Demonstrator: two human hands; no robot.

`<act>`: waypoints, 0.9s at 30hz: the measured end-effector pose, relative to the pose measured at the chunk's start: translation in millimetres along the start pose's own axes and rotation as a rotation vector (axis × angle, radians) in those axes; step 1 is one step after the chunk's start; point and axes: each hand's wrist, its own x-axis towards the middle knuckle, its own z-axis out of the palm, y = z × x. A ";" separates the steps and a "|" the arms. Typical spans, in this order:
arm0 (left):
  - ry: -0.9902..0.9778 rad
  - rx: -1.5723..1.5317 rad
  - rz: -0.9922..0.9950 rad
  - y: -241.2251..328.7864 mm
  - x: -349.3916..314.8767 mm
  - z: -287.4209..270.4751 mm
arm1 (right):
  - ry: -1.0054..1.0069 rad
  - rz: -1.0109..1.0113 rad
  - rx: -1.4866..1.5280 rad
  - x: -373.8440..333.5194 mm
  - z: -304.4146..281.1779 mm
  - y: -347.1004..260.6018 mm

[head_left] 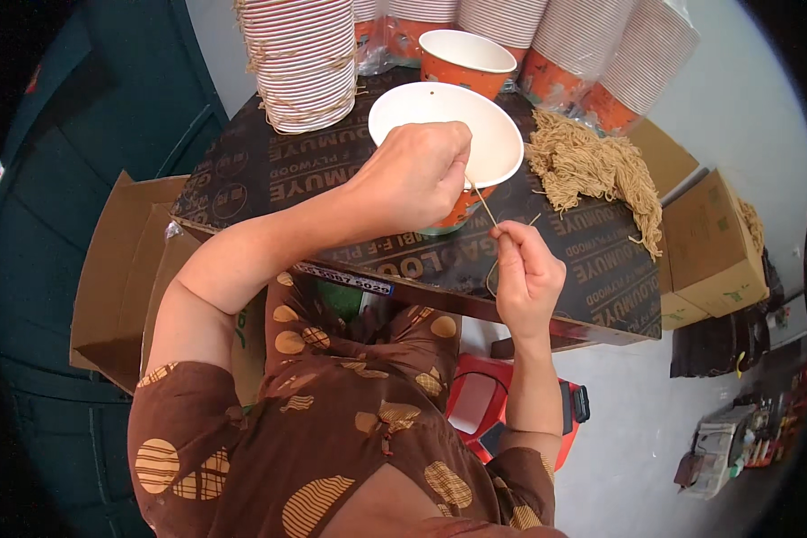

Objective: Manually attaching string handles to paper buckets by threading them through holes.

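Pinching tan cord (483, 203) with the right hand (529, 273), left hand (419, 169) curled over a cup (500, 148), what its grip holds unclear.

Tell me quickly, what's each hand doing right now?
Left hand: closed at the paper bucket; its fingertips are hidden, so its grip cannot be told.
Right hand: closed, pinching tan string.

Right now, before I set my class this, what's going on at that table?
A person at a dark, printed tabletop is working on an orange, white-lined paper tub. The right hand pinches a thin tan cord, which runs straight to the tub's near rim, where the left hand is closed; what it grips is hidden. A loose heap of tan cord lies to the right, and a tall stack of white-rimmed tubs with tan strands stands to the left.
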 end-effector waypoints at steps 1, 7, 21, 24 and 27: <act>0.001 0.000 0.002 2.2 0.2 -0.1 | 0.001 -0.002 -0.001 0.3 -0.5 -0.3; -0.026 0.007 -0.080 10.4 -1.0 -3.4 | 0.023 0.036 0.030 3.5 -4.5 -7.2; -0.395 0.378 0.114 -22.8 4.9 -66.7 | 0.199 0.433 0.494 25.5 -22.5 34.1; -0.458 0.439 0.055 -33.8 -2.7 -73.2 | 0.282 0.413 0.505 34.5 -33.5 42.2; -0.459 0.425 0.122 -35.0 -13.1 -73.0 | 0.301 0.406 0.463 42.5 -42.7 44.3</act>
